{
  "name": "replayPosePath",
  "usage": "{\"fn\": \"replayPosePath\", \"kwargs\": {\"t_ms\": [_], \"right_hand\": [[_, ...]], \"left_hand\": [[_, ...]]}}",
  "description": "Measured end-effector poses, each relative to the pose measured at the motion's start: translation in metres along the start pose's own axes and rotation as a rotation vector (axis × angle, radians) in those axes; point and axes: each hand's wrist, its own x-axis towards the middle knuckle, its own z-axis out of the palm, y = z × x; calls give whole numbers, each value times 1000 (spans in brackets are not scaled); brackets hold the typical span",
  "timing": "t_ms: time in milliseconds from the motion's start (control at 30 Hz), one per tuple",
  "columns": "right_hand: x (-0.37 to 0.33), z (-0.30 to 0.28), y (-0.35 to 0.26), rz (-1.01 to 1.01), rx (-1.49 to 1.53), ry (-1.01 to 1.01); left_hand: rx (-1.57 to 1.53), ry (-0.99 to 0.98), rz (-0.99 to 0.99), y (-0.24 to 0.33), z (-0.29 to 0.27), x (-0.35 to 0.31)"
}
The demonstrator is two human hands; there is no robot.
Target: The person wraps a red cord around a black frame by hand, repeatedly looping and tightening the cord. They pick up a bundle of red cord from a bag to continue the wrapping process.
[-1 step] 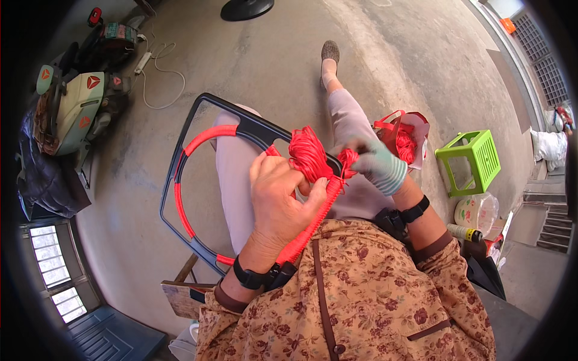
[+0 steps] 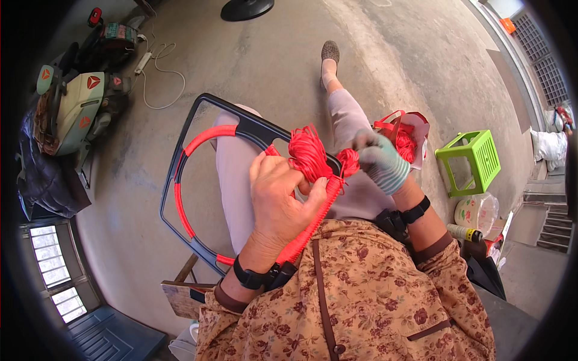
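A dark frame (image 2: 256, 131) with a red-wrapped ring lies across my lap. Tight turns of red cord (image 2: 304, 234) cover its near right side. My bare left hand (image 2: 280, 195) is closed around this wrapped side, thumb along the cord. Just beyond the fingers, a loose red cord bundle (image 2: 306, 153) bulges up against the frame. By the frame's right corner sits a smaller cord bunch (image 2: 348, 160). Beside that bunch my right hand (image 2: 382, 163), in a pale striped glove, has its fingers curled and slightly blurred; anything inside them is hidden.
A bag (image 2: 415, 129) holding more red cord stands beyond my right hand. Farther right are a green plastic stool (image 2: 472, 162) and a clear tub (image 2: 475, 210). A scooter (image 2: 84, 105) is parked at the left, near a white power strip (image 2: 143, 62).
My gloved right hand has shifted slightly right, away from the smaller cord bunch, which now shows more fully. The loose bundle's top strands have spread a little. My left hand stays put.
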Motion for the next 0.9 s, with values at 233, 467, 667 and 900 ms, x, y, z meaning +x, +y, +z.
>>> {"fn": "replayPosePath", "kwargs": {"t_ms": [233,467,667,900], "right_hand": [[2,28,3,15,-555,-62],[1,30,0,167,-610,-33],[-2,15,-7,-176,188,229],[-62,-49,-43,-470,442,186]], "left_hand": [[46,46,-12,0,8,1],[-11,-2,-61,0,0,-1],[-16,-15,-34,0,-2,0],[-94,-128,25,4,2,-3]]}}
